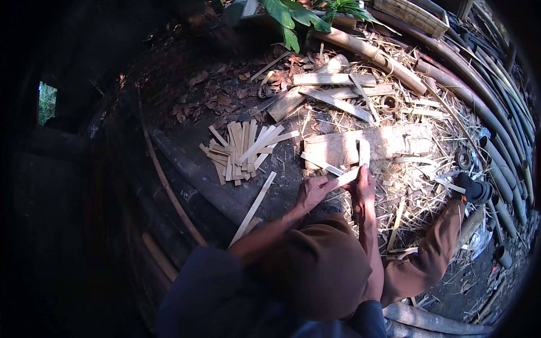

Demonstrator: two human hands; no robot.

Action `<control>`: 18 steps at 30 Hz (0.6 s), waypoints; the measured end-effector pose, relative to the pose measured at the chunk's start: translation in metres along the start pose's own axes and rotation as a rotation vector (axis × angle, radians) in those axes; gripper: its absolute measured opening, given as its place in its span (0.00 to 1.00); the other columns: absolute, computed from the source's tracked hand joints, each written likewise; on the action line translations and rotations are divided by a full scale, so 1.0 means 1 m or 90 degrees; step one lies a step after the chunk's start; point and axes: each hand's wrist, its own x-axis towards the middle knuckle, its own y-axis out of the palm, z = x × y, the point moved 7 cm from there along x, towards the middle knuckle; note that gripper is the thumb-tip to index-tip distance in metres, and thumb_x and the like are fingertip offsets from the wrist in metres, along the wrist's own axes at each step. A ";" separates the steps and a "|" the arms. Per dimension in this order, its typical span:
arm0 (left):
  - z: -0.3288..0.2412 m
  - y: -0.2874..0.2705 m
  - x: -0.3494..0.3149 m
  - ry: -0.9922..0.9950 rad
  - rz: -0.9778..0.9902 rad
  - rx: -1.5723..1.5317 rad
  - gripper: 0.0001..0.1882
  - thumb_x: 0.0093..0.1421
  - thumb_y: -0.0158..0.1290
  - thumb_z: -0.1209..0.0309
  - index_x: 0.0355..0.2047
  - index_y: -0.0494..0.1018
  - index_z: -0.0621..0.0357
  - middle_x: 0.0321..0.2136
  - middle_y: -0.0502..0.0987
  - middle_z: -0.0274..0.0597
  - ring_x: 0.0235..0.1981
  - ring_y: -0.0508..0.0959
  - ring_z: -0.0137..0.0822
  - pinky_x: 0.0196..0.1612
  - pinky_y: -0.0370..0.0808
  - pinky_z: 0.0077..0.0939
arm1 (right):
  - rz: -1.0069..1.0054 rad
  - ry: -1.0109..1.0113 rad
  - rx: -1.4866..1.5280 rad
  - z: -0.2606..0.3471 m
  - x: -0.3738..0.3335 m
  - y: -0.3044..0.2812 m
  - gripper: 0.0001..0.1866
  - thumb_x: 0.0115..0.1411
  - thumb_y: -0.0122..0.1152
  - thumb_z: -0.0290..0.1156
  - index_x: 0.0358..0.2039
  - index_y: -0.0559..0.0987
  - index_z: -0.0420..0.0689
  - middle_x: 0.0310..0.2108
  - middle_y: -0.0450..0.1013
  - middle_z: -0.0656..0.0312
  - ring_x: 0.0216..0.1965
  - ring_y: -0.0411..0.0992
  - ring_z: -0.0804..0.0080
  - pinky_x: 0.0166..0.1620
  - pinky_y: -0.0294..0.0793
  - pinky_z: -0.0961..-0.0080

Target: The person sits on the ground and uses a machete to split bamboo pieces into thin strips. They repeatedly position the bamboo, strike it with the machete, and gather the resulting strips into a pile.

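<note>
My left hand (313,192) is closed, pinching one end of a pale bamboo strip (345,178) between thumb and fingers. The strip slants up to the right and meets my right hand (364,185). My right fingers are closed round a bright, flat, blade-like piece (364,152) that stands up from them; glare hides its exact kind. Just beyond both hands lies a flat wooden plank (394,141), sunlit in patches. Another strip (322,163) rests across its near left edge. Left of the plank, a heap of cut bamboo strips (239,149) lies on the soil.
A single long strip (255,207) lies by my left forearm. Split bamboo pieces (335,79) sit behind the plank, among shavings (406,191). Bamboo poles (451,96) line the right side. My booted foot (474,188) is stretched out right. A crate (414,17) stands at the back.
</note>
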 end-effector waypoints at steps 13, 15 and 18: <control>0.152 -0.088 0.054 -0.194 -0.139 0.198 0.25 0.58 0.57 0.54 0.41 0.69 0.66 0.33 0.75 0.52 0.37 0.76 0.49 0.42 0.72 0.41 | -0.154 -0.157 -0.834 -0.087 -0.017 -0.108 0.46 0.55 0.65 0.36 0.68 0.49 0.48 0.45 0.66 0.40 0.41 0.71 0.41 0.42 0.72 0.52; 0.166 -0.050 0.061 -0.271 -0.105 0.165 0.26 0.55 0.59 0.50 0.35 0.71 0.66 0.30 0.76 0.51 0.33 0.77 0.47 0.39 0.73 0.41 | -0.169 -0.243 -0.801 -0.084 -0.020 -0.100 0.37 0.51 0.64 0.32 0.62 0.61 0.44 0.41 0.68 0.40 0.39 0.71 0.42 0.41 0.72 0.52; 0.171 -0.029 0.062 -0.265 -0.141 0.081 0.20 0.55 0.60 0.56 0.27 0.72 0.64 0.26 0.76 0.44 0.28 0.77 0.40 0.34 0.74 0.35 | -0.150 -0.265 -0.726 -0.076 -0.024 -0.094 0.31 0.50 0.63 0.33 0.56 0.68 0.43 0.32 0.70 0.43 0.37 0.71 0.44 0.41 0.71 0.54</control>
